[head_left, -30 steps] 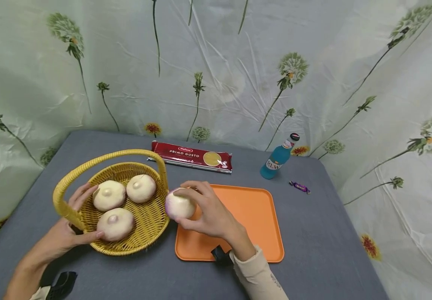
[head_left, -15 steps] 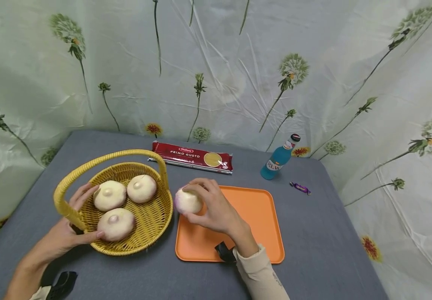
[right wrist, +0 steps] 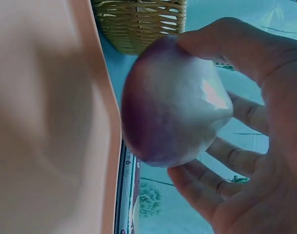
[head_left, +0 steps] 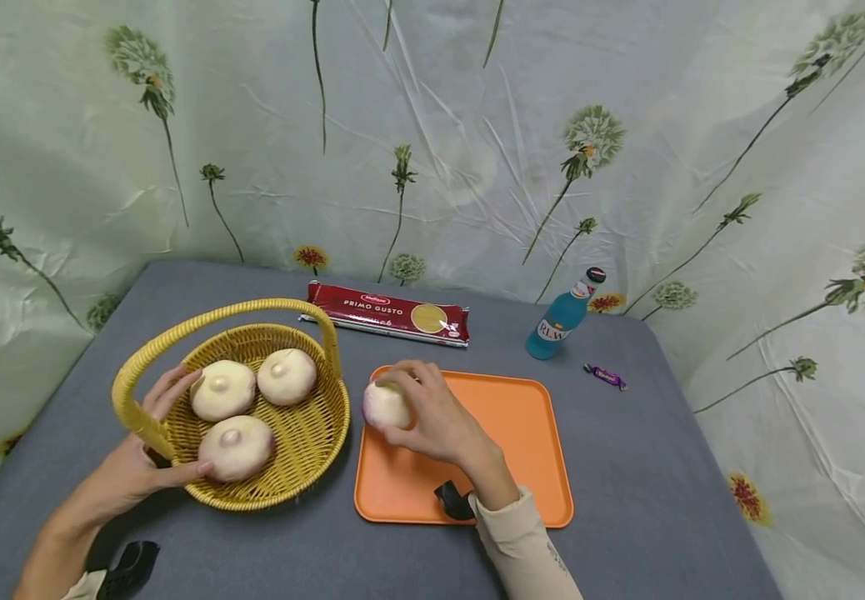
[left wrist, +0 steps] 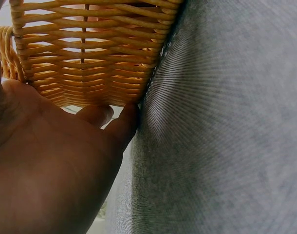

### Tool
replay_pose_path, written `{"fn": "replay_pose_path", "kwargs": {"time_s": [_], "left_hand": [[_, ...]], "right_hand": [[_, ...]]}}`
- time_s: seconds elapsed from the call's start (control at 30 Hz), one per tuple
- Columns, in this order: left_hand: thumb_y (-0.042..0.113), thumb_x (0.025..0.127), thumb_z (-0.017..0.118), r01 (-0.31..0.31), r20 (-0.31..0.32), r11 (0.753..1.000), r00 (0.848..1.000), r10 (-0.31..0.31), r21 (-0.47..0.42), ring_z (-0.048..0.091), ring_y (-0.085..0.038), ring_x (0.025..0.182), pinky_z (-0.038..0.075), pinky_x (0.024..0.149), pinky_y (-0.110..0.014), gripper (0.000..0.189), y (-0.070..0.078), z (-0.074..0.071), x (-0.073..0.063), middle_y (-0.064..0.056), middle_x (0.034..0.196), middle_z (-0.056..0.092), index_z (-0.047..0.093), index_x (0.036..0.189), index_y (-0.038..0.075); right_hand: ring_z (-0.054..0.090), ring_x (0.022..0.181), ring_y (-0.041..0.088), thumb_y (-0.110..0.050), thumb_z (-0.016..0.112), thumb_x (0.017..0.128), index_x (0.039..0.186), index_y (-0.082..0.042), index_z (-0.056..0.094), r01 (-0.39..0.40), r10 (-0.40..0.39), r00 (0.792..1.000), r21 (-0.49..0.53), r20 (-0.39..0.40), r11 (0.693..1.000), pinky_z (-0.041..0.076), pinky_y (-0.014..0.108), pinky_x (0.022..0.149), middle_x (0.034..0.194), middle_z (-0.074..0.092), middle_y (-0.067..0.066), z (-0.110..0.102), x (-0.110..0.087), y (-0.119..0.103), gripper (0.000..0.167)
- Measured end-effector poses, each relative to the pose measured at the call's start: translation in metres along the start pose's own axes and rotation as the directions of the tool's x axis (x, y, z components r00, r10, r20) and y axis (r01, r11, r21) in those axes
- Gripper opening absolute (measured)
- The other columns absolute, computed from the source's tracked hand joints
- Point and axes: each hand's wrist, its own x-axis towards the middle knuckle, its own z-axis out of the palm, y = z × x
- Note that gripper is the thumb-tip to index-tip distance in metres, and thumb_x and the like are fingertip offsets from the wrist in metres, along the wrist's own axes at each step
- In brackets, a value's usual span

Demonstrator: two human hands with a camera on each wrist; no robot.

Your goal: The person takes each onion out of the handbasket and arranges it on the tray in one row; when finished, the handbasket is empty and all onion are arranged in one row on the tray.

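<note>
In the head view my right hand (head_left: 443, 425) pinches a white and purple turnip (head_left: 385, 407) between thumb and fingertips, over the left part of an orange tray (head_left: 500, 454). The right wrist view shows this turnip (right wrist: 170, 107) close to the tray's rim (right wrist: 112, 112), its purple side turned toward the tray. My left hand (head_left: 128, 467) grips the left side of a yellow wicker basket (head_left: 305, 437), thumb over the rim beside the nearest turnip (head_left: 236, 450). Two more turnips sit behind that one in the basket. The left wrist view has the hand (left wrist: 56, 151) against the woven wall (left wrist: 90, 58).
A red pasta packet (head_left: 387, 314) lies behind the basket and tray. At the back right stand a blue bottle (head_left: 563, 318) and, in front of it, a small purple wrapped candy (head_left: 605, 377). A flower-printed cloth (head_left: 470, 167) hangs behind the grey table (head_left: 642, 483).
My right hand has carried the turnip rightward, from beside the basket's right rim to over the tray's left part. My left hand keeps its grip on the basket.
</note>
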Motion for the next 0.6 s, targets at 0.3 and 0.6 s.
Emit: {"fn": "replay_pose_path", "kwargs": {"time_s": [0.3, 0.6], "left_hand": [[-0.008, 0.071, 0.080, 0.008, 0.004, 1.000, 1.000, -0.008, -0.017, -0.008, -0.008, 0.150, -0.012, 0.116, -0.036, 0.112, 0.0002, -0.0002, -0.0004, 0.002, 0.165, 0.000, 0.017, 0.161, 0.013], [-0.008, 0.072, 0.079, 0.017, 0.008, 0.999, 1.000, -0.017, -0.028, -0.011, -0.010, 0.151, -0.015, 0.115, -0.040, 0.112, -0.0008, -0.0001, -0.0009, 0.004, 0.165, -0.001, 0.016, 0.162, 0.014]], "right_hand": [[0.046, 0.118, 0.024, -0.025, 0.079, 0.081, 0.127, -0.019, 0.060, -0.006, 0.007, 0.999, -0.027, 0.038, 1.000, 0.050, 0.039, 0.088, 0.132, 0.052, 0.007, 0.0017, 0.0009, 0.0032, 0.050], [0.045, 0.121, 0.024, -0.029, 0.078, 0.085, 0.127, -0.019, 0.060, -0.032, 0.035, 0.997, -0.036, 0.072, 0.999, 0.051, 0.038, 0.087, 0.134, 0.051, 0.007, 0.0035, 0.0008, 0.0043, 0.047]]}}
